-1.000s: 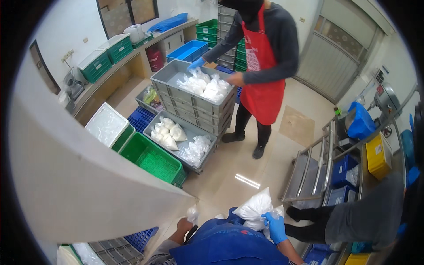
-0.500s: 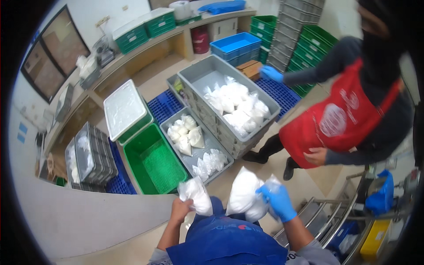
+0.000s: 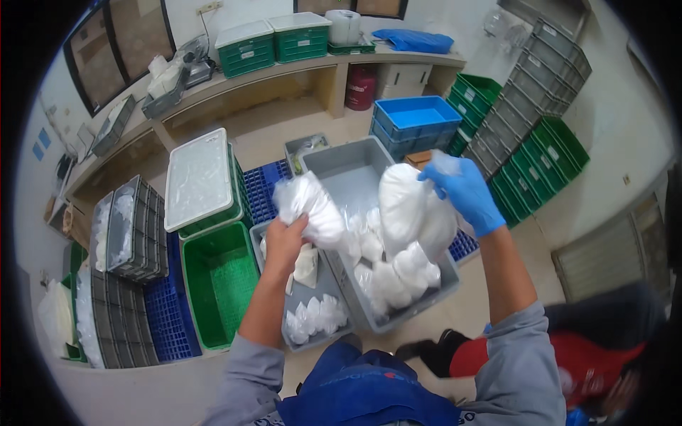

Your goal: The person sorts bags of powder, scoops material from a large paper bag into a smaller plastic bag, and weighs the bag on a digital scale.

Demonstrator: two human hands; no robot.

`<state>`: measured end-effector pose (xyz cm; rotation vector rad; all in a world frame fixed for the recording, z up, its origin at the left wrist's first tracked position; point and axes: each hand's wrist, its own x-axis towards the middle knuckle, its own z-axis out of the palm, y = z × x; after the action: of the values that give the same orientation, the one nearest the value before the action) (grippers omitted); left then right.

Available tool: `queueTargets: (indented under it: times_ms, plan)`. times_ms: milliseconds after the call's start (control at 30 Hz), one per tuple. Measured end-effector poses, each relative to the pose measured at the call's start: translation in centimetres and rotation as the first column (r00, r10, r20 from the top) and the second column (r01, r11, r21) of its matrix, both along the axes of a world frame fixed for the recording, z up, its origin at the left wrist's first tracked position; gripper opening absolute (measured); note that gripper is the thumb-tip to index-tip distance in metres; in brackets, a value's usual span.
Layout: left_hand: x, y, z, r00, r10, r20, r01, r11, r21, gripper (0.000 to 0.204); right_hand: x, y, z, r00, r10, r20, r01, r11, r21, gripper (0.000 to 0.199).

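Note:
My bare left hand [image 3: 290,238] is closed on a clear plastic bag of white contents [image 3: 310,211], held above the edge between two grey crates. My right hand [image 3: 465,193], in a blue glove, grips the gathered tops of large white-filled plastic bags [image 3: 412,206], probably two. They hang over the tall grey crate [image 3: 348,165], hiding part of its inside. Several similar bags [image 3: 401,280] lie in its near half. The lower grey crate [image 3: 312,284] to the left holds more white bags [image 3: 317,316], partly covered by my left hand and its bag.
An open green crate [image 3: 222,273] and a lidded one [image 3: 199,181] stand left on blue pallets [image 3: 170,312]. Blue crates [image 3: 415,117] and stacked grey and green crates [image 3: 529,92] rise behind. A person in a red apron [image 3: 590,366] is low at the right.
Both hands have risen and moved forward with the bags, from near my apron to over the grey crates. The person in red has shifted from the upper right to the lower right of the view.

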<state>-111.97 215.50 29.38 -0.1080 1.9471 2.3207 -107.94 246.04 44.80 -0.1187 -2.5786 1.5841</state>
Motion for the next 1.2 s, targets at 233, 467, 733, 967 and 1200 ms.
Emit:
queueTargets:
  times_ms: [233,467,733,967,1200]
  plan:
    - [-13.6,8.0,-7.2,0.984,0.059,-0.166,-0.167,0.603,-0.78,0.033,-19.5,-1.6,-14.8,0.946,0.325,0.012,-0.313,0.902,0.298,0.036]
    - [-16.1,9.6,-15.8,0.94,-0.1,-0.328,-0.309,0.165,-0.937,0.026,-25.0,2.7,-34.8,0.947,0.309,-0.086,-0.269,0.911,0.311,0.07]
    - [-19.5,16.8,-13.6,0.961,-0.224,0.163,0.223,0.277,-0.935,0.026,-20.2,6.3,-36.3,0.93,0.18,0.32,-0.202,0.979,0.035,0.037]
    - [-20.5,21.1,-22.8,0.975,-0.213,-0.06,-0.009,0.232,-0.973,0.026,-25.8,3.6,-40.3,0.987,0.151,0.054,-0.16,0.895,0.415,0.022]
    - [-26.5,17.6,-12.7,0.989,-0.07,-0.128,-0.105,0.268,-0.958,0.028,-32.8,6.5,-30.4,0.911,0.33,0.246,-0.41,0.785,0.465,0.052]
